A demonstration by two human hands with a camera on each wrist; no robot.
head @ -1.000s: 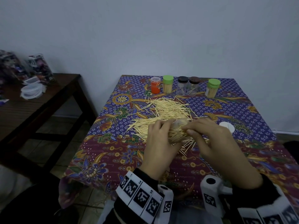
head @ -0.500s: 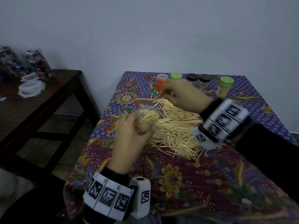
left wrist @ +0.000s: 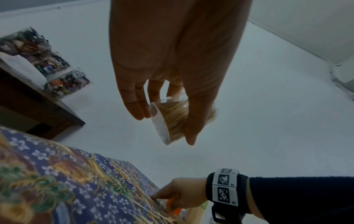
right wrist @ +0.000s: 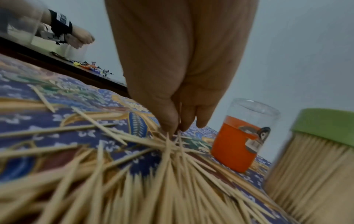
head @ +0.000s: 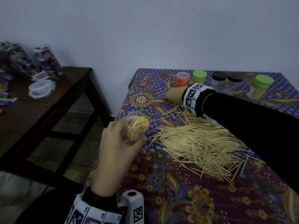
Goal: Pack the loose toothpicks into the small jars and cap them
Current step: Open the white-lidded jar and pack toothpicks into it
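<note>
My left hand (head: pixel 116 143) grips a small clear jar (head: pixel 135 128) packed with toothpicks, held uncapped above the table's left edge; the left wrist view shows the jar (left wrist: pixel 168 119) between thumb and fingers. A big heap of loose toothpicks (head: pixel 199 143) lies on the patterned cloth. My right hand (head: pixel 171 96) reaches across to the heap's far left end, and in the right wrist view its fingertips (right wrist: pixel 172 128) pinch the ends of a few toothpicks (right wrist: pixel 172 145) on the cloth.
Along the far edge stand an orange-labelled open jar (head: pixel 182 79), a green-capped jar (head: pixel 199 76), two dark-capped jars (head: pixel 226 80) and another green-capped jar (head: pixel 260 88). A dark wooden side table (head: pixel 48 101) with containers stands to the left.
The hands have parted: my left hand carried the filled jar left and up, and my right hand left the jar and reached to the far left end of the heap.
</note>
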